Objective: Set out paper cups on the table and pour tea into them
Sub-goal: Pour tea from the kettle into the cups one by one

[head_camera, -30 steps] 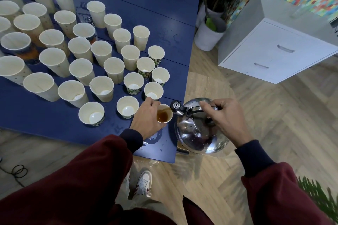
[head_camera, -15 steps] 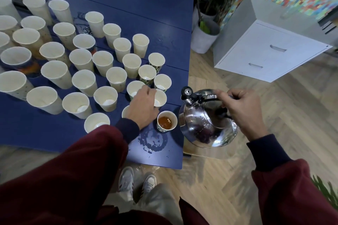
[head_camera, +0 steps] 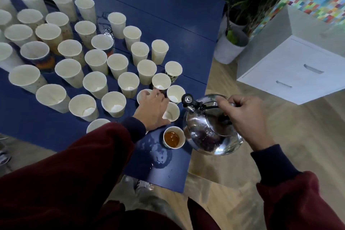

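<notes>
Presently: right hand (head_camera: 240,119), fingers clenched round kettle (head_camera: 205,136) handle; left hand (head_camera: 152,108), fingers loosely spread over empty cups (head_camera: 113,103), seemingly grasping none; one tea-filled cup (head_camera: 171,139) on tabletop (head_camera: 168,15).

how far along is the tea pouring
Done: many cups stand on the table, and one filled cup sits near its edge. In hand: the right hand holds the kettle upright beside it, and the left hand touches the next empty cup. Left: nearly every cup whose inside shows looks empty, so most of the pouring remains.
</notes>
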{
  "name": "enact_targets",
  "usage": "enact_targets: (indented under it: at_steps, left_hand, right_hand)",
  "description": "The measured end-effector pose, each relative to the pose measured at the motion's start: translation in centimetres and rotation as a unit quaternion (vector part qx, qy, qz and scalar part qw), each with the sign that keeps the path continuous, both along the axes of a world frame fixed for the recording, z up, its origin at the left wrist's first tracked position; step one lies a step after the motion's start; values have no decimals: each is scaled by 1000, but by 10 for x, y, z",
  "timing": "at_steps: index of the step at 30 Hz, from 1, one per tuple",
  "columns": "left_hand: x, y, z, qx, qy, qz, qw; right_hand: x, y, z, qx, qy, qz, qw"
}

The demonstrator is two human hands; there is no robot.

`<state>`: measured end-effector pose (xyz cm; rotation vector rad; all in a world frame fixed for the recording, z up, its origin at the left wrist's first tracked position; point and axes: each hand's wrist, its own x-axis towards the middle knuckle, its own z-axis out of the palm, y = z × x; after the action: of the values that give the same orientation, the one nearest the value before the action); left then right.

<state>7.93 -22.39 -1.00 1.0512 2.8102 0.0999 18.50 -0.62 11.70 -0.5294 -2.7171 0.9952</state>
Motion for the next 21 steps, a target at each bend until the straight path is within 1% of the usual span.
enact_targets:
  at_steps: [4,9,13,18,21]
  left_hand:
    - [1,2,-2,14,-25,6,1000]
    - [-1,2,1,27,-52,20,998]
    - [-5,2,1,32,-66,21,997]
    - [-9,1,2,34,-68,11,997]
    - [-11,1,0,44,-68,4,997]
  right_hand:
    - [-13,0,-1,28,6,20,999]
    - [-23,7,-4,72,-33,32,996]
    - [-28,13,-5,50,-14,40,998]
    - [-25,21,-12,53,-55,18,997]
    - [-24,20,-12,63,-62,16,996]
